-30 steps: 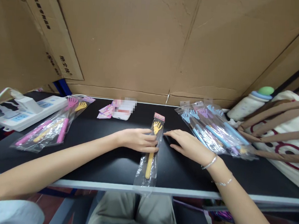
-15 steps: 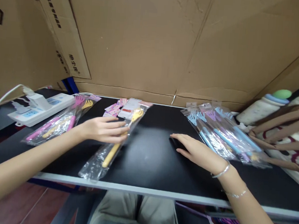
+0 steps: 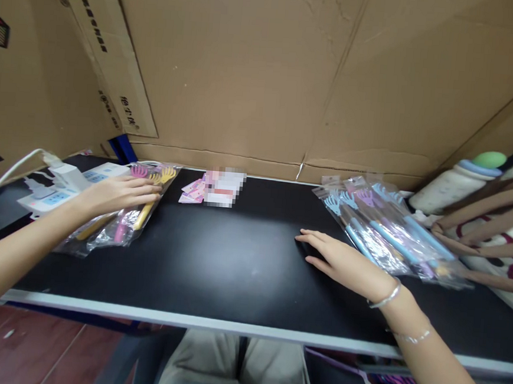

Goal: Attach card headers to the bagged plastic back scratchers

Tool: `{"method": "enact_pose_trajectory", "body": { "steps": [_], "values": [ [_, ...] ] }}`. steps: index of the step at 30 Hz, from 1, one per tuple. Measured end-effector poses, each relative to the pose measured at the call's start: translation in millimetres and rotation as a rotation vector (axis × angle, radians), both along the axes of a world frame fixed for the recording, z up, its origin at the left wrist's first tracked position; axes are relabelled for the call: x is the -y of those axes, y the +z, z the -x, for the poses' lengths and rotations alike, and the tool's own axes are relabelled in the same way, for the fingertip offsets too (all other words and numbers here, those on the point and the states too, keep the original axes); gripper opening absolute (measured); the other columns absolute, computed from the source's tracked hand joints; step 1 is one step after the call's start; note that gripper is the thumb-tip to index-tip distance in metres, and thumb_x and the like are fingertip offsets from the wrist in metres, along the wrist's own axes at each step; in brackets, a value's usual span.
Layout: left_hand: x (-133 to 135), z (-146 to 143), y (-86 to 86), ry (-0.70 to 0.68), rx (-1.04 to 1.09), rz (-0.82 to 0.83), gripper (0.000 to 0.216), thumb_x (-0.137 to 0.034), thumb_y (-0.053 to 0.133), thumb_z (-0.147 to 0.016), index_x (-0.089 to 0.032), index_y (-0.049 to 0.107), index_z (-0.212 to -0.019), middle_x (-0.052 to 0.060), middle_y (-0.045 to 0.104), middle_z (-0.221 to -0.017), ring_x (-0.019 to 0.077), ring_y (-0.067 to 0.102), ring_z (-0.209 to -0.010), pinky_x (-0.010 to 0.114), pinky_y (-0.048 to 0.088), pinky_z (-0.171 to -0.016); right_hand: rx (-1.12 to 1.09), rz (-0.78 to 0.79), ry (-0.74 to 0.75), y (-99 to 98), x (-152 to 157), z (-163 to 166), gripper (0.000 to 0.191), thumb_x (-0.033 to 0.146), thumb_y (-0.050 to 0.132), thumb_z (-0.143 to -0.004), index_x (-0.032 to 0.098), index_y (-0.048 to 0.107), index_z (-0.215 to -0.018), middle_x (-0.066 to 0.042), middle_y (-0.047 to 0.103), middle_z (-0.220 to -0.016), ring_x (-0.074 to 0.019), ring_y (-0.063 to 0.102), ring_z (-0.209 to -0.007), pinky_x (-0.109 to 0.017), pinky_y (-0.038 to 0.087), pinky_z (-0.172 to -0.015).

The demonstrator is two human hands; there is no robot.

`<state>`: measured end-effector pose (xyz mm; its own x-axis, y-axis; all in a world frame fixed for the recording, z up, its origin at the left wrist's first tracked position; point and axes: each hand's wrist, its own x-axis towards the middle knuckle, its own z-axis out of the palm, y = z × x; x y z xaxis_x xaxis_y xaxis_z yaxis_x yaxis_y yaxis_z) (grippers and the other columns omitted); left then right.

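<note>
My left hand (image 3: 116,196) lies over a pile of back scratchers in clear plastic bags at the left of the black table (image 3: 232,273). Its fingers are stretched out flat across the bags. A yellow back scratcher (image 3: 143,215) is on the near side of the pile, its middle covered by the fingers. Beside it show a pink handle (image 3: 121,227) and other claw heads. My right hand (image 3: 340,259) rests on the tabletop with fingers extended and nothing in it. To its right lie several bagged back scratchers (image 3: 390,235), blue and purple.
A white power strip (image 3: 45,200) with plugs and a cable stands at the left. Pink cards (image 3: 193,190) lie at the back beside a blurred-out flat object (image 3: 224,190). A bottle (image 3: 443,186) and a bag (image 3: 493,234) occupy the right end. Cardboard (image 3: 248,67) walls the back.
My left hand has moved left from the table's middle, and the bagged yellow back scratcher has gone with it onto the left pile. My right hand has barely moved.
</note>
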<state>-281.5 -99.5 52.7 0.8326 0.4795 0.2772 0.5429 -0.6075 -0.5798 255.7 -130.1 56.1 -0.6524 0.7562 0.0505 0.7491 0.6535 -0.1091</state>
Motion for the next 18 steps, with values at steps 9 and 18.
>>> {"method": "enact_pose_trajectory", "body": {
  "steps": [9, 18],
  "values": [
    [-7.7, -4.7, -2.0, 0.066, 0.026, 0.097, 0.043, -0.014, 0.025, -0.095, -0.023, 0.066, -0.103, -0.001, 0.072, -0.103, 0.0113, 0.058, -0.100, 0.023, 0.047, -0.080, -0.031, -0.025, 0.012, -2.5, -1.8, -1.4, 0.034, 0.025, 0.051, -0.088, 0.019, 0.058, -0.121, -0.014, 0.058, -0.130, -0.0273, 0.060, -0.115, -0.045, 0.051, -0.096],
    [-3.4, 0.2, 15.7, 0.204, 0.056, 0.062, 0.046, -0.020, 0.023, -0.096, -0.020, 0.066, -0.112, 0.003, 0.068, -0.117, 0.0135, 0.054, -0.108, 0.027, 0.045, -0.087, -0.003, -0.039, 0.013, -0.9, 0.5, 0.5, 0.034, 0.022, 0.051, -0.088, 0.017, 0.058, -0.120, -0.014, 0.058, -0.130, -0.0274, 0.060, -0.115, -0.044, 0.051, -0.096]
  ]
}}
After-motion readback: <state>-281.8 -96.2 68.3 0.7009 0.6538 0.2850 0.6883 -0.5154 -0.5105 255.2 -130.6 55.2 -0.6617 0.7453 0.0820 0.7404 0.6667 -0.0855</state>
